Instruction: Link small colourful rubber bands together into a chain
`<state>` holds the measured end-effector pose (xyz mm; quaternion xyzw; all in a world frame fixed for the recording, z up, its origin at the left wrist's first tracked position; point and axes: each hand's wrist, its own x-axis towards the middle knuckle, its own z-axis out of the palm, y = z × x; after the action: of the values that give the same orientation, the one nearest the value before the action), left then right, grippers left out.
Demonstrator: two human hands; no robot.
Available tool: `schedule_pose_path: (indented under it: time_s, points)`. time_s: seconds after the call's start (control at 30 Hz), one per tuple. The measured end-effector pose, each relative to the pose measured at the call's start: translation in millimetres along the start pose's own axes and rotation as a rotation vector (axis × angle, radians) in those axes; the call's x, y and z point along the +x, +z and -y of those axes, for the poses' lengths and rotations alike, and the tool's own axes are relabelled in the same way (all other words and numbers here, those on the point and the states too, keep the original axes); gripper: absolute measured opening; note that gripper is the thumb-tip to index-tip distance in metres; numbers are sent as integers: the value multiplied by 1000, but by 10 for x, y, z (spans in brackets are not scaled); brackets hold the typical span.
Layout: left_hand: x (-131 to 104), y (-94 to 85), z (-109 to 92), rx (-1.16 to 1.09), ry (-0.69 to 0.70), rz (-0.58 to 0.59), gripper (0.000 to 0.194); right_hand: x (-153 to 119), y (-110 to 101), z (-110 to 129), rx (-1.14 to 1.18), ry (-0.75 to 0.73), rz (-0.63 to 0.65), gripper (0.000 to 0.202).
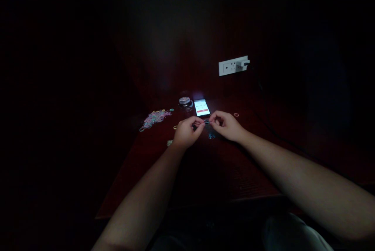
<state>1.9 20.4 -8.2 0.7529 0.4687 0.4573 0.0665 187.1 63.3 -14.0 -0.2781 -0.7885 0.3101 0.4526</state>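
Note:
Between my two hands, a small blue-green band (206, 121) is pinched at both ends. My left hand (189, 131) closes thumb and forefinger on its left end. Its right end is in the fingertips of my right hand (226, 126). Just below, a few blue bands (211, 136) lie on the dark red table (187, 176). A small pale yellow-green bunch (170, 142) sits beside my left wrist, and a yellow band (175, 127) shows partly behind my left hand.
A pile of pastel bands (155, 118) lies at the left. Behind my hands are a round container (184, 101) and a lit phone (202, 108). One pinkish band (236, 115) lies to the right. A wall socket (233, 66) holds a plug with a dark cable.

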Motion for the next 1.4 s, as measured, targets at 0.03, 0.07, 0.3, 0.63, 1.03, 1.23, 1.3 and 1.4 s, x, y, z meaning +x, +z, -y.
schedule_pose_path:
  time_s: [0.03, 0.07, 0.3, 0.63, 1.03, 1.23, 1.3, 1.4]
  points:
    - [0, -3, -3, 4, 4, 2, 10, -1, 0, 1, 2, -1, -1, 5]
    - [-1, -5, -6, 7, 9, 5, 10, -1, 0, 1, 5, 1, -2, 5]
    - [-3, -13, -8, 25, 18, 16, 11, 0, -6, 17, -7, 20, -6, 8]
    - [-15, -4, -29, 10, 25, 41, 9, -2, -11, 46, -19, 33, -8, 11]
    - [-6, 10, -9, 20, 35, 19, 7, -12, 6, -6, 31, 35, 60, 7]
    - [-5, 11, -19, 13, 30, 34, 6, -13, -2, -29, 31, 24, 65, 8]
    - [-5, 12, -19, 10, 27, 36, 6, -12, -6, -35, 20, 17, 64, 7]
    - [-6, 12, -16, 2, 35, 40, 6, -11, -8, -24, -3, 18, 66, 5]
